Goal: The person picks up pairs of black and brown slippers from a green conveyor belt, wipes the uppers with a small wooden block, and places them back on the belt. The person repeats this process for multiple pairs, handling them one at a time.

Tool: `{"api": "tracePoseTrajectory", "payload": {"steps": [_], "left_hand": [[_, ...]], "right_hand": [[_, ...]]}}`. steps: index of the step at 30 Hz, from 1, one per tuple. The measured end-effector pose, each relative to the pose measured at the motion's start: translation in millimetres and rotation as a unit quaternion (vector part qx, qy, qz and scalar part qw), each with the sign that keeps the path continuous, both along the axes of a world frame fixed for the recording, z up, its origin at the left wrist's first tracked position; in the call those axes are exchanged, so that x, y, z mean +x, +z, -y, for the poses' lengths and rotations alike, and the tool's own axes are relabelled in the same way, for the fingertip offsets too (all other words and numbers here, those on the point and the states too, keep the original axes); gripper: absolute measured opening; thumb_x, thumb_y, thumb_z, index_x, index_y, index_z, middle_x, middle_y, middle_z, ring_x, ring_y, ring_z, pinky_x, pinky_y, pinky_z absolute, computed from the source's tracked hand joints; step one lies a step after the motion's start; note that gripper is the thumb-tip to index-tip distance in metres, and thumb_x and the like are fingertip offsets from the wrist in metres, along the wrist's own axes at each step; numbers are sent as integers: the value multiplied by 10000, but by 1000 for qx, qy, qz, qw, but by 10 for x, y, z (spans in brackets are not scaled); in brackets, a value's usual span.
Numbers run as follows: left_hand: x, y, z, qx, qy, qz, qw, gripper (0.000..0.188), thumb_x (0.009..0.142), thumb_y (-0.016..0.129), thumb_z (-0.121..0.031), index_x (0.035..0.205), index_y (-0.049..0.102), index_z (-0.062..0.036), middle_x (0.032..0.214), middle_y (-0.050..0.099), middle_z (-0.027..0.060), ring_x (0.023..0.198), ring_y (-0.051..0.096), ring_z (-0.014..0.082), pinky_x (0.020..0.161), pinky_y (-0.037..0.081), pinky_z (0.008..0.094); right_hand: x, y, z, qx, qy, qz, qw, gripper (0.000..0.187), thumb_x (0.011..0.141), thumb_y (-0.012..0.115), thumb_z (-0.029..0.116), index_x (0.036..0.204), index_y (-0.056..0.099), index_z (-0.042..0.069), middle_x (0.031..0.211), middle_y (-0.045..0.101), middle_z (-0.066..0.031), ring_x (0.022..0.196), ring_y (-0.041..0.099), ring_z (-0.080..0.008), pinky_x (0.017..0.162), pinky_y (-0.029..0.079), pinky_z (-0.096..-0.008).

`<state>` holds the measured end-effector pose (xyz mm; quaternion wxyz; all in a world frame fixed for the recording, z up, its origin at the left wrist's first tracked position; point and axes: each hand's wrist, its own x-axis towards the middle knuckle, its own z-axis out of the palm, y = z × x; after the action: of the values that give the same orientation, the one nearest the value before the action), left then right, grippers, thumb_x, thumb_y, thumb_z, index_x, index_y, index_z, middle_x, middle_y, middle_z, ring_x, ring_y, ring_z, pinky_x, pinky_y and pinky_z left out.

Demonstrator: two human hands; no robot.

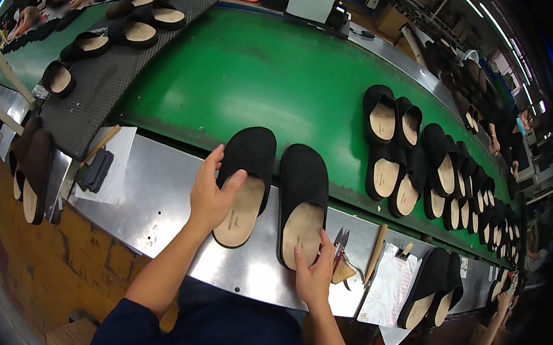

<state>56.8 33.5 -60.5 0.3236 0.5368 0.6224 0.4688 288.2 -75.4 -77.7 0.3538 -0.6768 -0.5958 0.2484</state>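
A pair of black closed-toe clogs with beige insoles lies side by side, toes pointing away from me, across the metal ledge and the belt's near edge. My left hand grips the left clog, thumb over its opening and fingers along the outer side. Around the heel of the right clog my right hand is closed, its thumb on the insole and its fingers on the outer side. Just right of that hand lie a pointed metal hand tool and a small tan piece.
Rows of black clogs stand on the green belt to the right. More clogs line a dark ridged mat at left. The metal ledge holds a wooden stick and papers. Other people work at far left and right.
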Motion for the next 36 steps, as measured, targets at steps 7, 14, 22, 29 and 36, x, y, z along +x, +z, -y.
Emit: {"api": "tracePoseTrajectory", "payload": {"steps": [7, 14, 22, 29, 36], "left_hand": [[-140, -301, 498, -95, -17, 252, 963, 636, 971, 583, -256, 1466, 272, -5, 1416, 397, 250, 1294, 433, 287, 1072, 361, 370], [94, -156, 423, -120, 36, 304, 944, 717, 901, 668, -167, 1459, 251, 4, 1330, 441, 227, 1187, 498, 249, 965, 453, 341], [143, -124, 208, -144, -40, 467, 872, 707, 801, 516, 16, 1459, 258, -9, 1252, 515, 188, 1091, 576, 247, 917, 500, 355], [222, 173, 452, -35, -121, 558, 820, 609, 848, 401, -16, 1449, 307, -38, 1311, 513, 187, 1162, 580, 284, 959, 520, 403], [176, 158, 466, -54, -153, 664, 730, 423, 974, 404, -201, 1378, 404, -74, 1278, 566, 148, 1150, 598, 258, 956, 520, 396]], "right_hand": [[53, -109, -144, -45, -97, -219, 970, 280, 946, 610, 159, 1130, 452, 19, 1066, 502, -90, 981, 494, -133, 866, 421, -261], [-136, -177, -255, -41, -129, -337, 932, 458, 905, 678, 175, 1238, 411, 9, 1067, 503, -95, 961, 505, -152, 870, 430, -274], [-24, 268, -694, -163, -64, -530, 830, 313, 922, 582, 150, 1175, 526, -26, 1125, 627, -139, 1008, 639, -216, 879, 516, -322], [-105, 462, -436, -57, -36, -592, 803, 247, 943, 540, 157, 1130, 527, -3, 1119, 627, -132, 1006, 640, -196, 880, 524, -327], [-125, 699, -330, -24, 6, -603, 797, 365, 949, 492, 164, 1275, 465, 2, 1180, 615, -133, 1061, 640, -213, 899, 534, -339]]}}
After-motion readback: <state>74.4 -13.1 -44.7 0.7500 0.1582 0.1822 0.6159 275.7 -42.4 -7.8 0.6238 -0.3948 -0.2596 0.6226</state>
